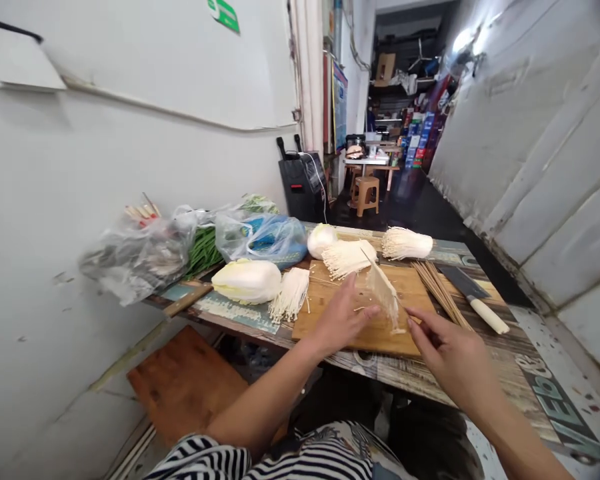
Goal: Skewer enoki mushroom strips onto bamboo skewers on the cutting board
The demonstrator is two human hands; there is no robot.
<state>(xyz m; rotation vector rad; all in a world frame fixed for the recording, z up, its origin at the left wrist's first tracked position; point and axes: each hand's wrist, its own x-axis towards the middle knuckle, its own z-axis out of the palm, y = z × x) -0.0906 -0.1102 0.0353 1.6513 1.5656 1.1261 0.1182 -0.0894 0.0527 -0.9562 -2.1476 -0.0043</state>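
My right hand (440, 343) pinches the end of a thin wooden skewer (405, 309). A flat sheet of enoki mushroom (381, 290) is threaded on that skewer, tilted above the wooden cutting board (415, 290). Just left of it, my left hand (341, 317) hovers over the board with fingers apart, holding nothing. At the board's far edge lies an enoki bunch (347, 259); trimmed enoki (291, 295) rests along its left side. Loose skewers (437, 287) lie right of the board, beside a cleaver (473, 293) with a pale handle.
A napa cabbage (247, 280) and a second, rounder cabbage (322, 239) sit on the table, with another enoki bunch (407, 243) at the back. Plastic bags (260, 240) and green stalks (203, 250) fill the left end. A wooden handle (187, 299) juts over the table's left edge.
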